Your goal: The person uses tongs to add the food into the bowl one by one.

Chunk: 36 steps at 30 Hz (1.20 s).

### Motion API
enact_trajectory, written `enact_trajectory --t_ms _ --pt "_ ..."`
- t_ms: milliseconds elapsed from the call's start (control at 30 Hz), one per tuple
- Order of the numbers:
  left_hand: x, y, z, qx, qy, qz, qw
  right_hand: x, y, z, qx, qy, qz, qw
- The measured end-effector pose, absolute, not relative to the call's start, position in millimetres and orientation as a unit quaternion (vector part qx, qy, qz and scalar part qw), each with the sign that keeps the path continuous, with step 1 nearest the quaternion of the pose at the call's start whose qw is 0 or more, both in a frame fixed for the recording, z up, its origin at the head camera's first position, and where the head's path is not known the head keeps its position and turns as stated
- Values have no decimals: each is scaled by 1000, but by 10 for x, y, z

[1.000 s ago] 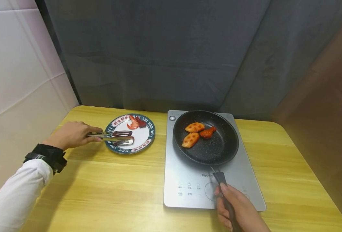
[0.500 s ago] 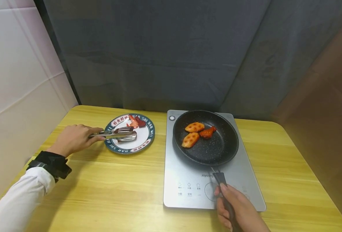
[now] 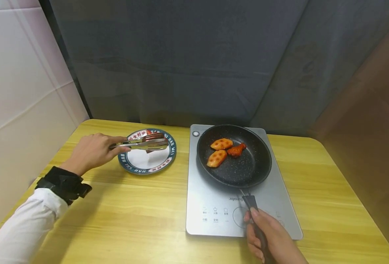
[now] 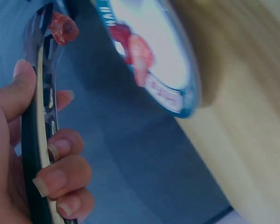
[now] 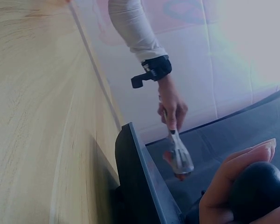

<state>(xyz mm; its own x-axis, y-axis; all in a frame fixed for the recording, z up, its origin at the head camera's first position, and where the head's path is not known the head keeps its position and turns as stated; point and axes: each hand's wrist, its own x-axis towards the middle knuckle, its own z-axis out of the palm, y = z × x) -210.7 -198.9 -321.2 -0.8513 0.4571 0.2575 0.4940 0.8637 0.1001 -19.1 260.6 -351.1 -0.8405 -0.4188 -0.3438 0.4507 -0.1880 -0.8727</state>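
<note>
My left hand [image 3: 93,150] grips metal tongs [image 3: 148,143] above the plate [image 3: 145,161], which has a blue-green patterned rim. Between the tong tips is a small, glossy reddish-brown piece of food [image 4: 64,29], best seen in the left wrist view. A shrimp [image 4: 141,56] and a dark red piece [image 4: 120,35] lie on the plate; the tongs mostly cover them in the head view. My right hand [image 3: 268,234] grips the handle [image 3: 254,216] of a black frying pan [image 3: 247,172]. Two orange-brown spotted pieces [image 3: 217,158] and a red drumstick [image 3: 236,150] lie in the pan.
The pan stands on a silver induction cooker [image 3: 211,227] to the right of the plate. Both are on a yellow wood-grain table [image 3: 131,220]. Dark cloth [image 3: 181,66] hangs behind, with a pale wall [image 3: 26,80] at left and a brown one [image 3: 376,128] at right.
My left hand has raised the tongs from the plate's lower left and moved them right and up, carrying the reddish-brown piece. The right hand and pan have stayed in place.
</note>
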Motion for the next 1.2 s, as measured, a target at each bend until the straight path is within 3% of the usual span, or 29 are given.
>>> enact_trajectory --t_ms 467,767,967,1200 --pt "-1886 -1425 -2841 -265 -947 -91 154 -187 2588 -3491 31 585 -762 275" --pt "-1753 -1012 -2669 -279 -945 -81 150 -184 2599 -3480 35 591 -758 275" --pt "-1680 -765 -2634 -298 -935 -67 182 -174 2599 -3465 30 589 -760 274" --pt "-1630 -454 -2632 -305 -936 -87 151 -177 2586 -3456 30 603 -752 264"
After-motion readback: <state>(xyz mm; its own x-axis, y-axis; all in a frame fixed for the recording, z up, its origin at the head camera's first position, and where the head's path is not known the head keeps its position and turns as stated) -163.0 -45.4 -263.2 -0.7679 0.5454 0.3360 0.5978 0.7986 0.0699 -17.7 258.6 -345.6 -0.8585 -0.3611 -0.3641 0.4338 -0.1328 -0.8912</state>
